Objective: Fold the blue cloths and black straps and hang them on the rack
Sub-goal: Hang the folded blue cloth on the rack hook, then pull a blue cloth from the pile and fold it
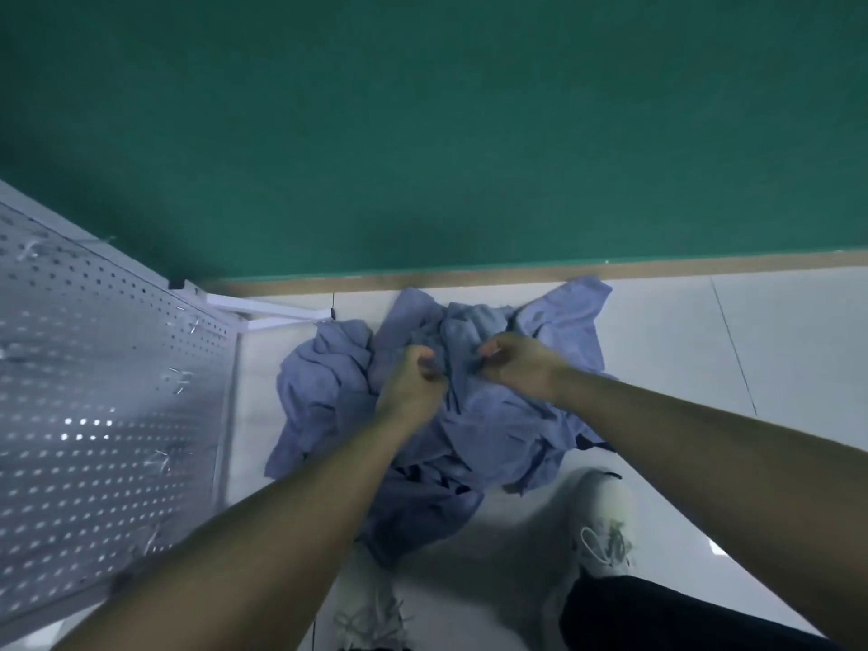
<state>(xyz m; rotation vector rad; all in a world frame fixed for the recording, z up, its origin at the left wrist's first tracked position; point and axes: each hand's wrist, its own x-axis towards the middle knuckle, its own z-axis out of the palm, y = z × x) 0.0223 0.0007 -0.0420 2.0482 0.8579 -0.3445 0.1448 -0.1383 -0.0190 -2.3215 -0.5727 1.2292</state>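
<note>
Where the white perforated rack (108,392) stands at the left of the view, small metal hooks (181,375) jut from its pegboard face, and its white base foot (267,312) runs out along the floor toward the wall. Just right of the rack, a rumpled heap of blue cloths (329,397) lies on the pale tiled floor (751,350), its far edge reaching the tan skirting strip (469,277) under the green wall (422,133). Dark bits of black straps (422,476) peek out from under the near folds of the heap, and another dark end shows at its right edge; they are mostly covered by cloth. The left hand (413,382) reaches down over the middle of the pile with its fingers curled tight, gripping a bunched fold of blue cloth. Close beside it, the right hand (516,364) is likewise curled and pinches a fold of the same cloth near the top of the heap, the two fists almost touching. Both forearms are bare and extend from the lower corners. Below the pile, a white laced shoe (606,533) rests on the floor next to a dark trouser leg (657,617), with a second shoe (371,622) lower down, partly hidden by the left arm.
</note>
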